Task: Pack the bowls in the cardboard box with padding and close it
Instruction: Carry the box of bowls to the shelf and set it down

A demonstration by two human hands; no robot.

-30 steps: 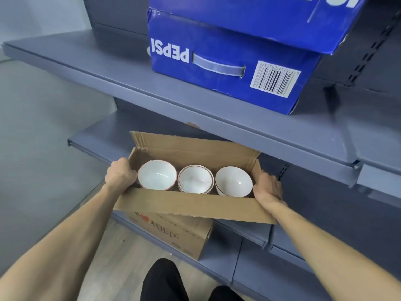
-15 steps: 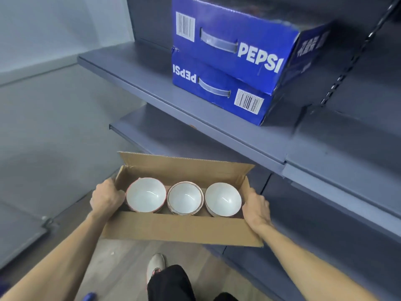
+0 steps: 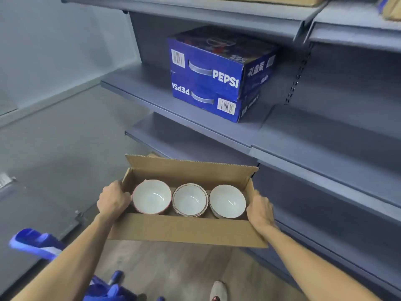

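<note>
Gripping each short end of an open corrugated cardboard box (image 3: 186, 230), a person's left hand (image 3: 112, 198) and right hand (image 3: 260, 210) hold it in the lower centre of the frame, above a wood-grain floor (image 3: 173, 263). Its long axis runs left to right, flaps up. Three glossy white round bowls (image 3: 189, 200) sit in a row inside, mouths upward. Farther back, at upper centre, two stacked blue cartons (image 3: 219, 77) marked "PEPSI" rest on grey metal shelving (image 3: 303, 131).
</note>
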